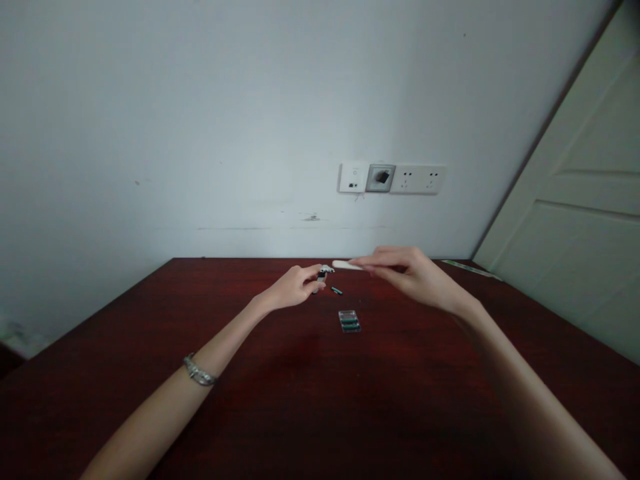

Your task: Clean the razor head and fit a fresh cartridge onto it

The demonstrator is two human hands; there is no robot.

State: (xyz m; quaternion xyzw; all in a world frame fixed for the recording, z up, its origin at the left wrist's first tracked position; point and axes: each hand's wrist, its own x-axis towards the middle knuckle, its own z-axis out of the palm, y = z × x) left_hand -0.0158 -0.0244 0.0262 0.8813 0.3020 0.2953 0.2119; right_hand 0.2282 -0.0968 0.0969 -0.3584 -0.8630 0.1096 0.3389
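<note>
My left hand (295, 287) is closed on a small black and silver-grey object (322, 275), held upright above the table with a light, uneven top; its exact kind is too small to make out. Between the thumb and fingers of my right hand (407, 270) is a slim white piece with a rounded end (344, 265). Its tip points left, close beside the top of the small object; I cannot tell whether they touch. Below them lies a thin dark stick-like battery (337, 291). Nearer to me rests a clear case (349, 321) with dark green batteries inside.
The dark red wooden table (280, 413) meets a white wall at the back. Wall sockets (417, 179) and a black plug (383, 177) sit above it. At the back right lies a flat patterned strip (473, 269), near a pale door (575, 220).
</note>
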